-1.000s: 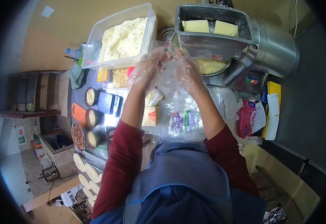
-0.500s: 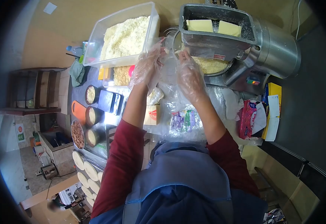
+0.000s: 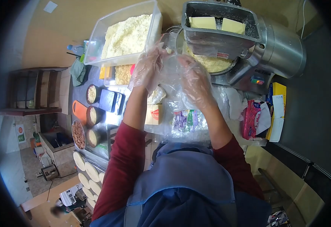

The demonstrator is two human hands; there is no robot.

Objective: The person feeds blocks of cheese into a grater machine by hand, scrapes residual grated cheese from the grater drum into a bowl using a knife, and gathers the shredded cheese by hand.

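My left hand (image 3: 148,70), in a clear disposable glove, is closed on one side of a clear plastic bag (image 3: 170,70). My right hand (image 3: 195,79), gloved the same way, grips the bag's other side. Between them the film is stretched, and both sets of fingertips are partly hidden by it. Just beyond my left hand stands a clear tub (image 3: 93,61) of grated cheese (image 3: 125,36). Past my right hand, a bowl of grated cheese (image 3: 213,64) sits under a metal grating machine (image 3: 279,43), whose hopper (image 3: 220,47) has two pale cheese blocks (image 3: 233,27) in it.
A packaged block (image 3: 154,114) and plastic packaging (image 3: 186,121) lie close to my body. To the left are small bowls (image 3: 93,116), a blue scale (image 3: 110,102), an orange board (image 3: 79,112) and dough discs (image 3: 91,171). A pink packet (image 3: 250,119) rests at right.
My right hand has drawn back slightly toward me and turned, its fingers now lower. The plastic between my hands looks more spread out. My left hand stays nearly in place.
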